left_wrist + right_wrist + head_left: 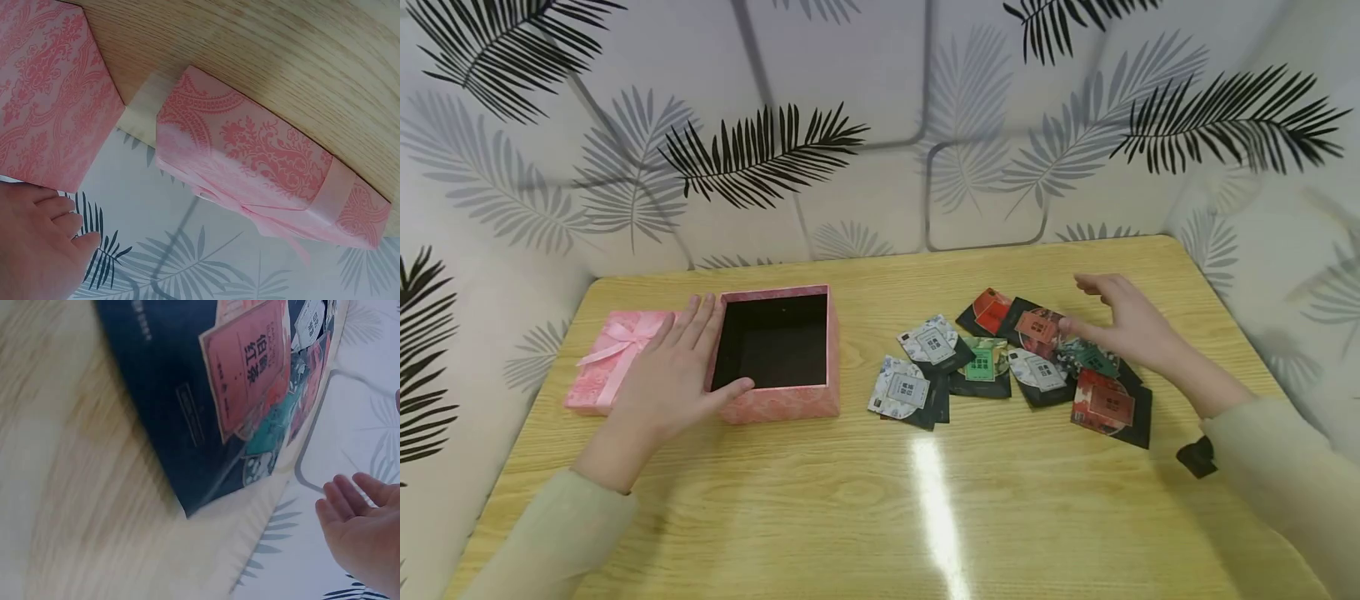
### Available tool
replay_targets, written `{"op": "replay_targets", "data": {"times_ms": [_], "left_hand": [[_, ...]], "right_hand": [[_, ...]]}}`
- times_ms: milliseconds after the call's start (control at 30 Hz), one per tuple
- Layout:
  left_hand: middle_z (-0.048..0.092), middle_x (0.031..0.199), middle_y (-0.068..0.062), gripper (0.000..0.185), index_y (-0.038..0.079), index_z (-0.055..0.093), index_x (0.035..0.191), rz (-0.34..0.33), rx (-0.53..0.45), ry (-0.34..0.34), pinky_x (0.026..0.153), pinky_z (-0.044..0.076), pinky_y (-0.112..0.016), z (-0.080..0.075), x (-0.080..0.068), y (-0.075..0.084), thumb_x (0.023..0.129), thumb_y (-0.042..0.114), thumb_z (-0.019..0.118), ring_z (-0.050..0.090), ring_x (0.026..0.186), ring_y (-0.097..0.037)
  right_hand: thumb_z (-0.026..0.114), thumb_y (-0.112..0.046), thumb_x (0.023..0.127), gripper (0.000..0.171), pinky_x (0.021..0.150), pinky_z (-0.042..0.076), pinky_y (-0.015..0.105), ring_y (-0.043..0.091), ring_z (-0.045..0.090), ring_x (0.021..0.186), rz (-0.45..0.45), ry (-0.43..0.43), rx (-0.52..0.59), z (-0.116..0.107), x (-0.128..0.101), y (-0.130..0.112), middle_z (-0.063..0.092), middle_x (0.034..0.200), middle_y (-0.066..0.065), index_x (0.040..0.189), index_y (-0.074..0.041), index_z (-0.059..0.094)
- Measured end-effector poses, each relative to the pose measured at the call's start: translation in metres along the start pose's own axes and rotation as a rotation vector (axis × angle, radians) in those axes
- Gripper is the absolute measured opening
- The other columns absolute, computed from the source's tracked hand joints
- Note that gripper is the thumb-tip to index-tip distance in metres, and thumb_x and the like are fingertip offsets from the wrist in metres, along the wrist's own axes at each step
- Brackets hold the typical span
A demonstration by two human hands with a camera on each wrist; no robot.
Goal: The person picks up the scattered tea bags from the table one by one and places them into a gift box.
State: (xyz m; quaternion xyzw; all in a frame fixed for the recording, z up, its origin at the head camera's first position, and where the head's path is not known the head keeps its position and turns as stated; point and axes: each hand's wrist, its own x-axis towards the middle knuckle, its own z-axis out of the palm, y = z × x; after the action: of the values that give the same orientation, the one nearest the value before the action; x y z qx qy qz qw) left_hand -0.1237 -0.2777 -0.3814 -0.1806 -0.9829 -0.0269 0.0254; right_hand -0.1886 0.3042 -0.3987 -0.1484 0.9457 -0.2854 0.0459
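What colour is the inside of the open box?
Black inside the box, pink patterned outside. The head view shows it best.

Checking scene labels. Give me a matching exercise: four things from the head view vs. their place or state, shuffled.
Things:
1. open pink box
2. pink lid with bow
3. left hand
4. right hand

Place or state:
a. above the tea packets, fingers spread
b. lying left of the box
c. empty, dark inside
d. resting on the box's left wall

Pairs: 1-c, 2-b, 3-d, 4-a
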Motion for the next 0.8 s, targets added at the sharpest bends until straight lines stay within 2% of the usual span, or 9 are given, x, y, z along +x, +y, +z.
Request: {"op": "replay_targets", "data": {"times_ms": [167, 333, 400, 467, 567, 667, 800], "left_hand": [[0.023, 0.175, -0.025, 0.109, -0.005, 0.02, 0.167, 0.027, -0.002, 0.003, 0.131, 0.025, -0.061, 0.001, 0.001, 0.0, 0.097, 0.069, 0.059, 0.022, 0.163, -0.043], [0.022, 0.175, -0.025, 0.105, -0.007, 0.023, 0.166, 0.044, -0.016, 0.01, 0.132, 0.025, -0.061, 0.003, 0.001, 0.0, 0.098, 0.066, 0.059, 0.023, 0.163, -0.043], [0.021, 0.175, -0.024, 0.104, -0.007, 0.024, 0.166, 0.045, -0.023, 0.014, 0.132, 0.025, -0.06, 0.004, 0.001, 0.0, 0.099, 0.065, 0.06, 0.023, 0.163, -0.043], [0.021, 0.176, -0.024, 0.104, -0.007, 0.024, 0.166, 0.044, -0.032, 0.018, 0.132, 0.025, -0.06, 0.005, 0.001, 0.001, 0.098, 0.064, 0.06, 0.022, 0.163, -0.043], [0.021, 0.176, -0.024, 0.104, -0.006, 0.024, 0.166, 0.045, -0.034, 0.021, 0.131, 0.026, -0.06, 0.005, 0.001, 0.001, 0.099, 0.064, 0.061, 0.022, 0.164, -0.043], [0.021, 0.176, -0.024, 0.103, -0.006, 0.023, 0.166, 0.04, -0.037, 0.014, 0.131, 0.026, -0.06, 0.006, 0.001, 0.001, 0.099, 0.063, 0.061, 0.022, 0.164, -0.042], [0.02, 0.176, -0.023, 0.103, -0.006, 0.023, 0.166, 0.035, -0.035, 0.012, 0.131, 0.027, -0.061, 0.006, 0.001, 0.0, 0.099, 0.063, 0.061, 0.022, 0.164, -0.043]], "right_hand": [[0.069, -0.023, 0.104, 0.07, 0.12, 0.037, 0.067, 0.053, 0.046, 0.14, 0.04, -0.012, 0.14, 0.004, 0.007, 0.002, 0.047, 0.154, 0.035, 0.157, 0.01, 0.039], [0.064, -0.027, 0.107, 0.061, 0.113, 0.046, 0.063, 0.049, 0.054, 0.135, 0.139, -0.056, 0.227, 0.007, 0.012, 0.009, 0.053, 0.15, 0.033, 0.155, 0.007, 0.045], [0.063, -0.03, 0.108, 0.059, 0.107, 0.054, 0.051, 0.04, 0.061, 0.128, 0.17, -0.071, 0.225, 0.008, 0.013, 0.012, 0.056, 0.147, 0.032, 0.153, 0.005, 0.048], [0.063, -0.032, 0.108, 0.058, 0.098, 0.057, 0.034, 0.023, 0.065, 0.116, 0.192, -0.082, 0.223, 0.008, 0.014, 0.015, 0.059, 0.145, 0.031, 0.152, 0.004, 0.051], [0.065, -0.033, 0.107, 0.057, 0.085, 0.05, 0.012, -0.005, 0.06, 0.1, 0.217, -0.098, 0.23, 0.008, 0.015, 0.02, 0.061, 0.143, 0.03, 0.15, 0.004, 0.054], [0.066, -0.031, 0.106, 0.058, 0.081, 0.048, 0.008, -0.017, 0.055, 0.09, 0.241, -0.115, 0.25, 0.008, 0.014, 0.025, 0.06, 0.144, 0.031, 0.149, 0.005, 0.054], [0.067, -0.029, 0.106, 0.059, 0.081, 0.051, 0.01, -0.018, 0.056, 0.089, 0.267, -0.156, 0.268, 0.009, 0.014, 0.03, 0.059, 0.146, 0.032, 0.15, 0.007, 0.051]]}}
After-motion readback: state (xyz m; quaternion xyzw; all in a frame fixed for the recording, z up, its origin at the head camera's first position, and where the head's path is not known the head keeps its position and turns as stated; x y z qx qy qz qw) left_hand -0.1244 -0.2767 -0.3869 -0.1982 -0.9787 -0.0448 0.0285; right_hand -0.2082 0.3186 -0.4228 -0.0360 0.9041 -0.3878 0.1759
